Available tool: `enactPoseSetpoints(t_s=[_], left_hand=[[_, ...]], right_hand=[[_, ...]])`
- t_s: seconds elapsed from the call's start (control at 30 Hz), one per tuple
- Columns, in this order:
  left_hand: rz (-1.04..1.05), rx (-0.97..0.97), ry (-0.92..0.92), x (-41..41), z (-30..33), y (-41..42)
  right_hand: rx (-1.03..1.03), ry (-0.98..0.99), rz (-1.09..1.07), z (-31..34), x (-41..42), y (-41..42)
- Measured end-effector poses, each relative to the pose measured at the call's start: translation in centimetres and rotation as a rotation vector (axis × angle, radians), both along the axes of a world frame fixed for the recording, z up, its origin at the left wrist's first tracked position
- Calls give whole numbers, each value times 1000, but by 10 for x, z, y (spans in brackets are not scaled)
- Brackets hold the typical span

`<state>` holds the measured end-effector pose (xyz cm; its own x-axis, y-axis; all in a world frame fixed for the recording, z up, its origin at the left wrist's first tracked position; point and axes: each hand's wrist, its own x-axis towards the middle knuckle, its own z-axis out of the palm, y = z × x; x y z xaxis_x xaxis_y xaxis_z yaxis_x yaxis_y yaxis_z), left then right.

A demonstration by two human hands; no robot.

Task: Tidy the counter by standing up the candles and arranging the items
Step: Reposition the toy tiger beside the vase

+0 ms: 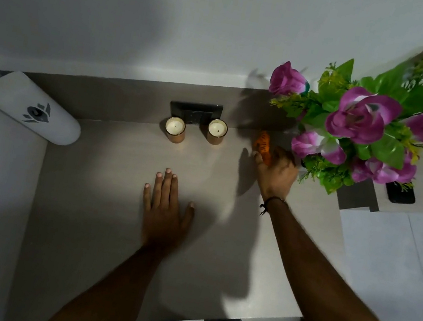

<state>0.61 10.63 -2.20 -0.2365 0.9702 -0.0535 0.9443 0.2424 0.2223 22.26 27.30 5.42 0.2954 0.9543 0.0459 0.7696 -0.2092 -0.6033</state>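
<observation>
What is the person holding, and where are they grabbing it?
The right hand grips a small orange object by its near end. The left hand lies flat on the counter, holding nothing.

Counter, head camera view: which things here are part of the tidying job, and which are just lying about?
Part of the job:
left candle, upright
right candle, upright
orange item, gripped by the right hand
purple flowers
left hand, flat on the counter

Just lying about:
white cylinder with a dark logo
black wall socket
black object behind the flowers
</observation>
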Motion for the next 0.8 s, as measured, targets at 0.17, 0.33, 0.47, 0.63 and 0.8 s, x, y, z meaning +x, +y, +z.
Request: enactPoseSetpoints(t_s=[0.17, 0.33, 0.47, 0.63, 0.8], left_hand=[[4, 3, 1, 0, -1, 1], [0, -3, 0, 0, -2, 1], [-1, -4, 5, 0, -3, 1], [-1, 12, 3, 0, 0, 2], [-1, 4, -10, -1, -2, 1]], right_hand=[[117, 118, -135, -12, 30, -66], [13, 210, -409, -18, 69, -79], [1, 231, -370, -11, 82, -40], [-117, 321, -439, -18, 84, -5], [-2, 324, -422, -20, 93, 6]])
